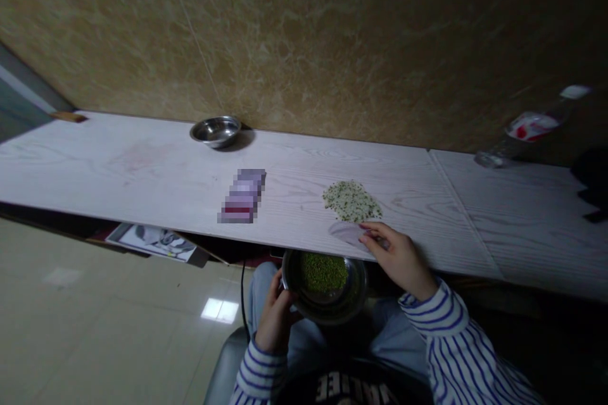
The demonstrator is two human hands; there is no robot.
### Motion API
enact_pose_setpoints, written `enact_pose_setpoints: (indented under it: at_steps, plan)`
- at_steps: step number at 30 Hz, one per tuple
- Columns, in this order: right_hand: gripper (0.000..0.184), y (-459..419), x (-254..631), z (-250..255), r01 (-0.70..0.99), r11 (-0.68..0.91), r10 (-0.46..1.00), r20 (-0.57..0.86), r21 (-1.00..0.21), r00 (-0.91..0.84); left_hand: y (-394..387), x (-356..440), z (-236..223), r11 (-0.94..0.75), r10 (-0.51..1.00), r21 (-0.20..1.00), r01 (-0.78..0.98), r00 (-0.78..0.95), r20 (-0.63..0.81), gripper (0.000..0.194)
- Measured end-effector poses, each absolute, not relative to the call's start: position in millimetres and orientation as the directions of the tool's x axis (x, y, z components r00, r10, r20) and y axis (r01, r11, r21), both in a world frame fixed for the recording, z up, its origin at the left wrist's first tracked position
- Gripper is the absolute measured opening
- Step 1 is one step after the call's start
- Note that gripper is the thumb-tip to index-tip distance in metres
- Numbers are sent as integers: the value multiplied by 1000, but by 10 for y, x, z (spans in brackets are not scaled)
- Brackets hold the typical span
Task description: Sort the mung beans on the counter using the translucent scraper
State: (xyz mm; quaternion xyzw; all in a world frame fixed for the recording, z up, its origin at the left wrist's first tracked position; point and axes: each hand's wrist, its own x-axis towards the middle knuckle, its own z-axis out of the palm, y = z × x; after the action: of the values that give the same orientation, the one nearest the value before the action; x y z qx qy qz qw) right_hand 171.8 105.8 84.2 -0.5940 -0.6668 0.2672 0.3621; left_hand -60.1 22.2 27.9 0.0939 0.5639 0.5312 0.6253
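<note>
My left hand [276, 313] is closed on the left rim of a metal bowl [357, 297], which sits just below the table edge above my lap. Small green beans, like mung beans [324, 272], lie inside it. My right hand [396, 257] pinches a thin, pale, see-through disc, like a plastic lid [346, 232], close to the table's front edge. Just beyond the disc, a flat heap of white grains mixed with green beans [351, 200] is spread on the table. Part of the disc is hidden behind my fingers.
A smaller metal bowl [216, 131] stands near the wall. Left of the heap lies a blurred-out flat rectangular object [243, 196]. A clear bottle [527, 126] with a white cap is at the right. Below the table [294, 158], an open drawer [156, 242] sticks out at the left.
</note>
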Motion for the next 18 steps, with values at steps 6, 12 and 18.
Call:
enact_pose_setpoints:
  at_steps: [6,12,18]
  plan:
    - [25,1050,1854,824,648,189,965,261,-738,15,245,-527,256,449,765,707,-547,-173,-620,65]
    - [24,1317,1797,868,726,257,954,288,-638,-85,241,-534,219,458,763,712,-532,-175,-622,65]
    - [23,1561,1886,831,768,291,940,321,-571,-118,272,-494,186,461,741,704,-539,-202,-640,58]
